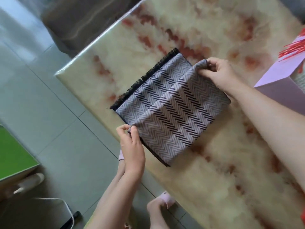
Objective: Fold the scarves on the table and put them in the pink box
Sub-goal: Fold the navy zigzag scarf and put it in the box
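scarf (170, 111) folded on table (181, 23), long axis hand to hand; fringe points beyond my fingertips | left hand (132, 146) pinches one corner; right hand (217, 71) pinches the other | pink box (280, 90) beside right wrist

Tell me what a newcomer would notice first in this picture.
The grey-and-black zigzag scarf lies folded at the middle of the marbled table. The left hand and the right hand each pinch a corner of its top layer. A pink box stands at the right edge, red strands over its top.
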